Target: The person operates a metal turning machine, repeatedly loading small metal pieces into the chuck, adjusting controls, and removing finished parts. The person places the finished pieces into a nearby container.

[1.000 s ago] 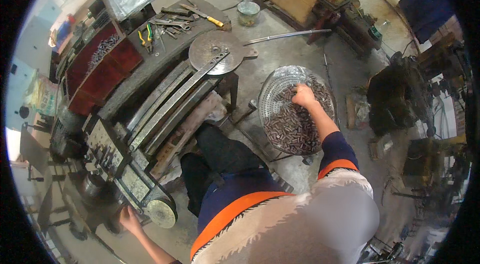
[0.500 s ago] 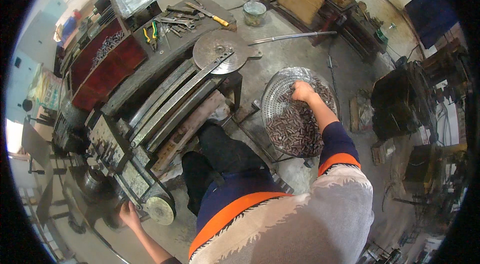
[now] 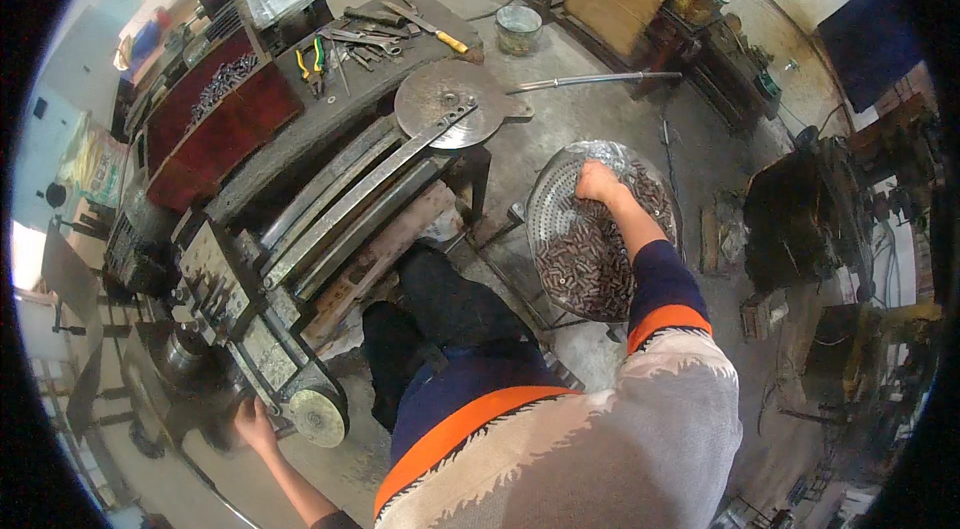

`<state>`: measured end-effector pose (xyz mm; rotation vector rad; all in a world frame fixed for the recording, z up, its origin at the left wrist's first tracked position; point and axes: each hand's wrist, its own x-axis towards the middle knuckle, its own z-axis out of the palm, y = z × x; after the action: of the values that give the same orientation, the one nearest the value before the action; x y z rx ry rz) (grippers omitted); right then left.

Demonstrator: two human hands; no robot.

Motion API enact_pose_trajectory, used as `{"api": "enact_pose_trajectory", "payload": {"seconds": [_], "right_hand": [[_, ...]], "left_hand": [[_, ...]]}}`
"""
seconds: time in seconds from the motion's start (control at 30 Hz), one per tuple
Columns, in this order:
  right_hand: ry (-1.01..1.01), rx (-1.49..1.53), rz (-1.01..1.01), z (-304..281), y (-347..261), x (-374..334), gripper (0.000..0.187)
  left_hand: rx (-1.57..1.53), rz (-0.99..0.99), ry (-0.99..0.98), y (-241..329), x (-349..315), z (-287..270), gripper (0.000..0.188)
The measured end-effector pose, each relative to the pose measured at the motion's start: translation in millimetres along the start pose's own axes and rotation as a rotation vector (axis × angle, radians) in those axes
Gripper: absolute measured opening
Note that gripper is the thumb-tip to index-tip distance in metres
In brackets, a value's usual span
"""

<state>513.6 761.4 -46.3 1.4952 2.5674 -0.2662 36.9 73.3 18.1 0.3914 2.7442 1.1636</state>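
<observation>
- On the right: metal pieces (image 3: 585, 274) in a tray (image 3: 552, 204), right hand (image 3: 597, 181) over them
- Near left: left hand (image 3: 255, 424), left of a pulley (image 3: 318, 417)
- Far left: pliers (image 3: 319, 56) on a bench (image 3: 428, 51), right of a bin (image 3: 245, 134)
- Between bench and tray: disc (image 3: 430, 94)
- Beyond the disc: bucket (image 3: 518, 33)

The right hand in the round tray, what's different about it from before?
The right hand moved slightly toward the far-left rim of the round tray; whether it grabbed any metal pieces is hidden. The left hand stayed beside the round disc.
</observation>
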Motion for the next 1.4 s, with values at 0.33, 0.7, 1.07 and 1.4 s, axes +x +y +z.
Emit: {"api": "enact_pose_trajectory", "payload": {"seconds": [0.33,0.7,1.07,1.4], "right_hand": [[0.164,0.935,-0.625,-85,-135,-87,0.042],[-0.012,0.845,-1.569,-156,-376,-153,0.043],[-0.162,0.596,-1.821,-185,-462,-172,0.04],[-0.295,0.459,-1.997,-212,-558,-188,0.031]], "left_hand": [[0.019,0.278,0.09,146,-47,-50,0.025],[-0.042,0.654,-0.297,292,-51,40,0.027],[-0.289,0.552,-0.14,242,-48,18,0.028],[-0.388,0.468,-0.061,209,-45,-48,0.027]]}}
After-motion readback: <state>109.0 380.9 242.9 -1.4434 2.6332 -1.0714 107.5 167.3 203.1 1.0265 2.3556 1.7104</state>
